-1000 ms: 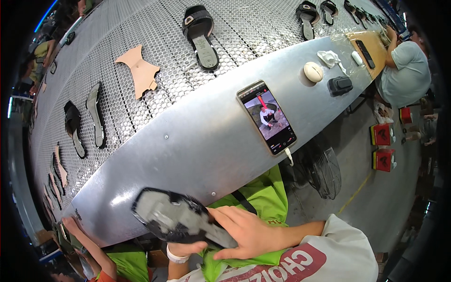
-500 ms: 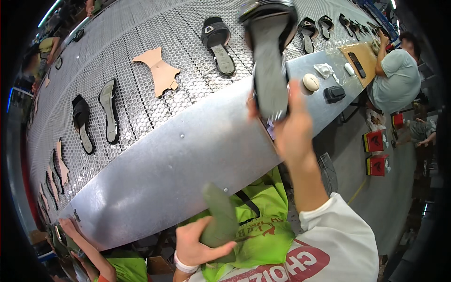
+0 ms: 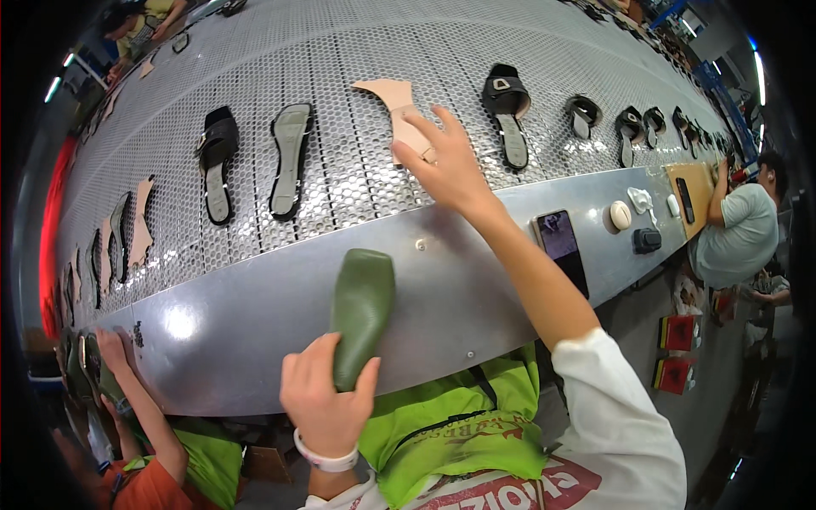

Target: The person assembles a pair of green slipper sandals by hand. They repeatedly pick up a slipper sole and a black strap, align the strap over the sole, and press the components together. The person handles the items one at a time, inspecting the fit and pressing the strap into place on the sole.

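My left hand (image 3: 327,391) is closed round the narrow end of a green shoe last (image 3: 364,297), held up over the metal ledge with its broad end pointing away from me. My right hand (image 3: 446,166) reaches across the ledge with fingers spread, over a beige shaped leather piece (image 3: 395,95) on the mesh belt. Whether the fingertips touch that piece I cannot tell. To its left lie a black sole (image 3: 291,161) and a black slide sandal (image 3: 218,166). Right of my hand is a buckled black sandal (image 3: 507,115), with another black sandal (image 3: 583,115) beyond it.
On the metal ledge (image 3: 255,314) lie a phone (image 3: 561,251), a round cream object (image 3: 620,215), a crumpled white tissue (image 3: 639,201) and a dark case (image 3: 647,240). Co-workers sit at the left, right and far side. Red boxes (image 3: 676,332) stand on the floor at right.
My right hand has let go of the black sandal and moved left over the beige piece. The green last has risen from near my lap to above the ledge. The view has turned left.
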The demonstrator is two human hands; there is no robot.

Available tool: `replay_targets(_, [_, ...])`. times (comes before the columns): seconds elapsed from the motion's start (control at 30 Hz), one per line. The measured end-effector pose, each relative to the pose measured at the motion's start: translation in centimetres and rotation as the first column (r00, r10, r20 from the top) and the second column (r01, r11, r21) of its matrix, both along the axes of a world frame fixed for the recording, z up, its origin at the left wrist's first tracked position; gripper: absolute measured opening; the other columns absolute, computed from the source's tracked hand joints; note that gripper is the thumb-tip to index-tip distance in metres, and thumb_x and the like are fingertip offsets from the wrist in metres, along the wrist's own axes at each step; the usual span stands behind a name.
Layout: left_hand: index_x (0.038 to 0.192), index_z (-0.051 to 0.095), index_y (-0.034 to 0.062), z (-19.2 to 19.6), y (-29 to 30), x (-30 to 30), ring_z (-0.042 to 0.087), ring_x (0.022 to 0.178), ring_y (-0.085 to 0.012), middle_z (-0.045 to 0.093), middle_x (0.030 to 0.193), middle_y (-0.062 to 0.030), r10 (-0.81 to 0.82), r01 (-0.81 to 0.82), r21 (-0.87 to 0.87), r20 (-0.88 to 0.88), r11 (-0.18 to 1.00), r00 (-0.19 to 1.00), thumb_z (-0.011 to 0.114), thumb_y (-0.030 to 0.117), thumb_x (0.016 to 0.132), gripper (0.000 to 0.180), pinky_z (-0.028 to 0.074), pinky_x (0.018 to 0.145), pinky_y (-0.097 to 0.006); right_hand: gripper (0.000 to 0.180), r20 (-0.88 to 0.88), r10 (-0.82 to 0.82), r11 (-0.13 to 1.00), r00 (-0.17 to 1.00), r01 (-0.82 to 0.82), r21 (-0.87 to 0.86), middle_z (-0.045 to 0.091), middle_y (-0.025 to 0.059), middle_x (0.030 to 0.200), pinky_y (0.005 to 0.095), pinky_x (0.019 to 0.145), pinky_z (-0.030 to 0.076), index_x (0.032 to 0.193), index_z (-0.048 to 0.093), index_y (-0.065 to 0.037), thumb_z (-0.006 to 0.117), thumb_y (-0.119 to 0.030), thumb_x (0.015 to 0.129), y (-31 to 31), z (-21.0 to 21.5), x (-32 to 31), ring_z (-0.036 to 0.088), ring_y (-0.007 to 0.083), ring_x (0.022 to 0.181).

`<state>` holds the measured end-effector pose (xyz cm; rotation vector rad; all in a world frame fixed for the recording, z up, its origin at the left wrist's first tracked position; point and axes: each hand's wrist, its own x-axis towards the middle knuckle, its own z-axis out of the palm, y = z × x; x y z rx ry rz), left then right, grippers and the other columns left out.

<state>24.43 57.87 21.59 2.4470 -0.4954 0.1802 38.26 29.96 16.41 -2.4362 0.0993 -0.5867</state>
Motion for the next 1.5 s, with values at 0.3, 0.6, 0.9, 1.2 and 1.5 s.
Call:
replay_targets(0.3, [0.103, 0.061, 0.0014, -0.4, -0.5, 0.6, 0.053, 0.088, -0.0337, 0.063, 0.104, -0.0154, -0.028, 0.027, -0.028, -0.042, 0.999, 0.999, 0.077, 0.013, 0.065, 0.043, 0.045, 0.077, -0.041, 0.107, -0.447, -0.228, 0.966, 0.865, 0.144, -0.215, 0.013, 0.0307, 0.153, 0.0613, 0.110, 0.004, 0.137, 0.044, 0.004, 0.049, -0.081, 0.073, 13.4, -2.8, 11.4, 0.004, 0.0482, 0.142])
replay_targets(0.6, [0.104, 0.060, 0.0017, -0.5, 0.4, 1.3, 0.053, 0.088, -0.0345, 0.063, 0.103, -0.0155, -0.028, 0.027, -0.042, -0.019, 0.999, 0.999, 0.076, 0.011, 0.066, 0.042, 0.044, 0.078, -0.041, 0.111, -0.536, -0.278, 0.951, 0.797, 0.305, -0.040, 0.013, 0.0349, 0.151, 0.0574, 0.112, 0.004, 0.139, 0.042, 0.004, 0.055, -0.081, 0.069, 10.2, -1.4, 11.6, 0.002, 0.0487, 0.141])
replay_targets(0.9, [0.104, 0.061, 0.0019, -1.2, 1.0, 1.3, 0.053, 0.088, -0.0328, 0.064, 0.102, -0.0141, -0.024, 0.024, -0.034, 0.020, 0.999, 1.000, 0.076, 0.012, 0.067, 0.042, 0.044, 0.077, -0.040, 0.086, -0.485, -0.257, 0.965, 0.836, 0.249, -0.083, 0.025, 0.0305, 0.145, 0.0619, 0.110, 0.011, 0.133, 0.042, 0.004, 0.076, -0.045, 0.071, 15.2, -2.4, 12.4, 0.016, 0.0523, 0.136])
replay_targets(1.2, [0.103, 0.062, 0.0017, -1.4, 2.2, 1.3, 0.054, 0.086, -0.0295, 0.064, 0.099, -0.0120, -0.019, 0.022, -0.042, 0.056, 0.999, 0.998, 0.076, 0.013, 0.070, 0.037, 0.045, 0.075, -0.037, 0.060, -0.060, -0.007, 0.892, 0.998, 0.033, 0.451, 0.061, 0.0217, 0.103, 0.0374, 0.081, 0.051, 0.112, 0.047, 0.006, 0.076, -0.016, 0.065, 11.5, 5.2, 1.6, 0.063, 0.0345, 0.090])
replay_targets(1.5, [0.110, 0.058, -0.0079, -1.7, 3.8, -5.8, 0.060, 0.089, -0.0237, 0.064, 0.104, -0.0177, -0.187, -0.006, -0.822, -0.136, 0.570, 0.973, 0.077, 0.022, 0.075, 0.050, 0.049, 0.071, -0.033, 0.062, 0.334, 0.435, -0.160, 0.836, -0.294, 0.942, 0.054, 0.0145, 0.120, 0.0358, 0.098, 0.040, 0.120, 0.043, -0.001, 0.073, -0.021, 0.070, 12.5, 5.0, -21.9, 0.055, 0.0214, 0.112])
